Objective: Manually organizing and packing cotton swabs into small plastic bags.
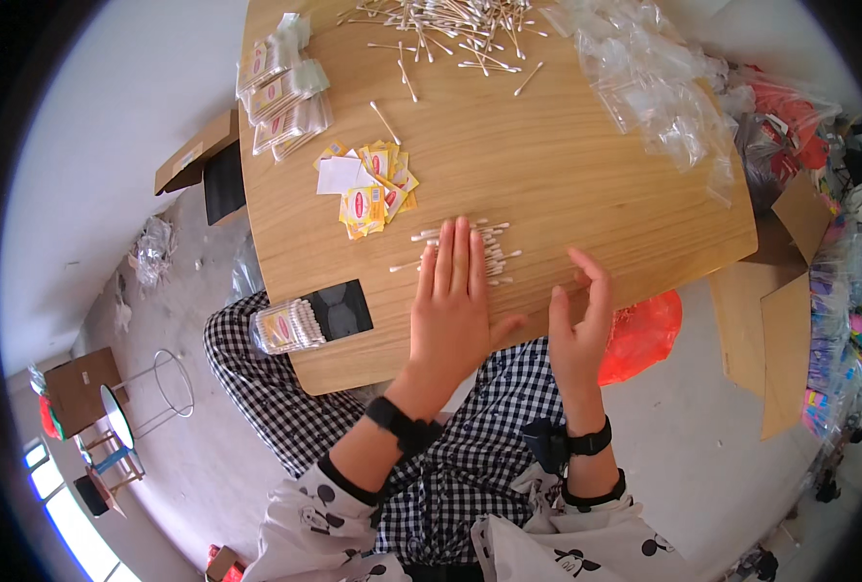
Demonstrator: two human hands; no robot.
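My left hand (450, 306) lies flat, fingers stretched out and side by side, over a small bunch of cotton swabs (497, 254) near the table's front edge. Swab tips stick out on both sides of it; those underneath are hidden. Just right of the bunch, my right hand (583, 325) is held at the edge with thumb and fingers apart and nothing in it. Left of my hands, a clear bag packed with cotton swabs (291, 327) rests beside a flat black rectangle (343, 308). Beyond my left hand lies a loose heap of yellow and white cards (371, 194).
A large heap of loose cotton swabs (455, 24) covers the far middle of the wooden table (508, 155). Clear plastic bags (654, 92) are piled far right. Stacked bags with cards (283, 89) stand far left. An open cardboard box (765, 310) is right of the table.
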